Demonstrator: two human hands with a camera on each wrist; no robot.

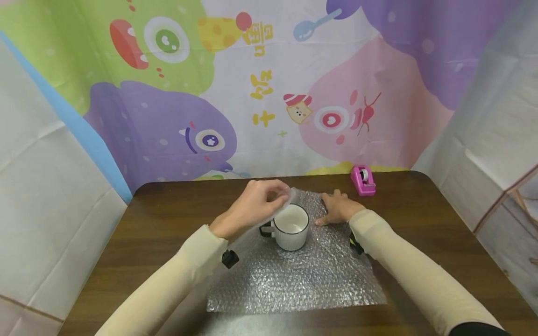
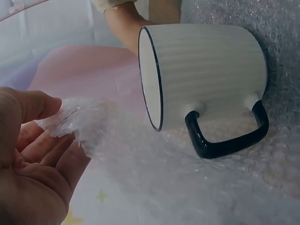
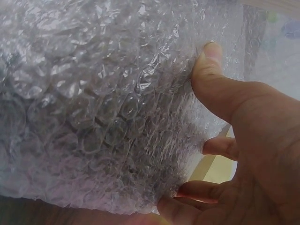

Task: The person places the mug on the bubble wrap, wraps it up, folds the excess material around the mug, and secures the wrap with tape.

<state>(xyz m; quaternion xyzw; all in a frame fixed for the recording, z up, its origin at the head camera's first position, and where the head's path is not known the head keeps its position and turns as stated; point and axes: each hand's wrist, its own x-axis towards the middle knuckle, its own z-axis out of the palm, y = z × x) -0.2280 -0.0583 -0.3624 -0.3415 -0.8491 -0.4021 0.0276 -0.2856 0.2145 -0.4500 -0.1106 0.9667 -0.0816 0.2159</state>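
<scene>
A white ribbed mug (image 1: 291,231) with a dark rim stands upright on a sheet of bubble wrap (image 1: 290,284). Its black handle (image 2: 225,145) points toward my left side. My left hand (image 1: 262,200) pinches a raised corner of the wrap between thumb and fingers, just left of the mug's rim. In the left wrist view that lifted edge (image 2: 79,119) lies across the fingers. My right hand (image 1: 339,207) rests with spread fingers on the right edge of the sheet. The right wrist view shows its thumb (image 3: 211,65) lying on the bubbles and the other fingertips along the edge.
A pink tape dispenser (image 1: 363,181) stands at the back right of the brown wooden table (image 1: 168,210). Behind the table hangs a cloth with cartoon figures (image 1: 265,93), and pale sheets (image 1: 46,177) flank both sides.
</scene>
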